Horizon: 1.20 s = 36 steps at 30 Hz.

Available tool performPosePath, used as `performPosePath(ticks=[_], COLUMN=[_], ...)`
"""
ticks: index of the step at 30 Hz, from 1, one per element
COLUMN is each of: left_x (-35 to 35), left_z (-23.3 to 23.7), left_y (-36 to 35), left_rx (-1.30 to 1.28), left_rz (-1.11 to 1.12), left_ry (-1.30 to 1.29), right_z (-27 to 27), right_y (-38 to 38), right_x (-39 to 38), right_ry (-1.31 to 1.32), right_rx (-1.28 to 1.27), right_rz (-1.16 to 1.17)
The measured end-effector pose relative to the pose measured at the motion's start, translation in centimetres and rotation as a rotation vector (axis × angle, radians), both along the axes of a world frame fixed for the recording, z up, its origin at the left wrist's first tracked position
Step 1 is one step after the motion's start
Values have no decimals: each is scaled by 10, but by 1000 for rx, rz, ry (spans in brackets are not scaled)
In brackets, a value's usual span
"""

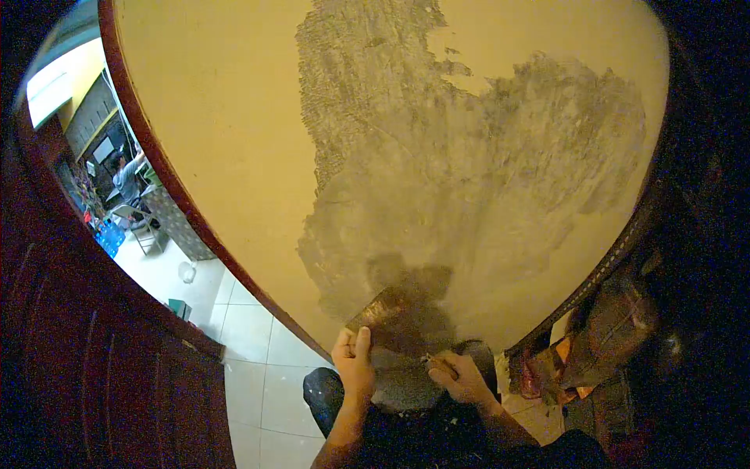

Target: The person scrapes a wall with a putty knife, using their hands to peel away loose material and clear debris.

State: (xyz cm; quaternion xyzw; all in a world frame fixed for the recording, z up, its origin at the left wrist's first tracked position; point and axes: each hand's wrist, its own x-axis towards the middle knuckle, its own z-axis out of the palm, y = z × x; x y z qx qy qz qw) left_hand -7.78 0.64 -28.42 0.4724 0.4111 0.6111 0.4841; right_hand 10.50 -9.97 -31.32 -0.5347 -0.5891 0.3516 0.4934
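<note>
My left hand [354, 363] is closed on the lower left end of a dark, flat sheet [387, 309], its thumb pointing up along the edge. The sheet is held tilted in front of a yellow wall [226, 141] with a large grey, rough patch [406, 172]. To the right, my right hand [461, 379] has its fingers curled round a small tool [440, 366], whose tip points left toward the sheet. Shadow falls on the lower part of the patch, and the sheet's lower edge blends into it.
A dark red door [117, 367] stands at the left. Past it, in a bright room, a person [127, 178] is near a folding chair [144, 230]. Pale floor tiles [269, 344] lie below. Bags or cloths [617, 324] sit in the dark at the lower right.
</note>
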Motion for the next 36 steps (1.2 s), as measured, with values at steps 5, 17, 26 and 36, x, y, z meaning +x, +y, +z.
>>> performPosePath(ticks=[5, 17, 26, 36], left_x=[2, -3, 10, 20], left_z=[13, 17, 15, 2], left_y=[1, 3, 4, 2], left_rx=[64, 114, 233, 191], left_rz=[105, 37, -25, -109], left_ry=[159, 177, 348, 549], right_z=[14, -9, -38, -28], right_y=[-3, 7, 14, 12], right_x=[0, 11, 23, 34], right_ry=[-24, 62, 232, 15], right_rx=[-52, 28, 13, 103], right_rz=[55, 45, 21, -86])
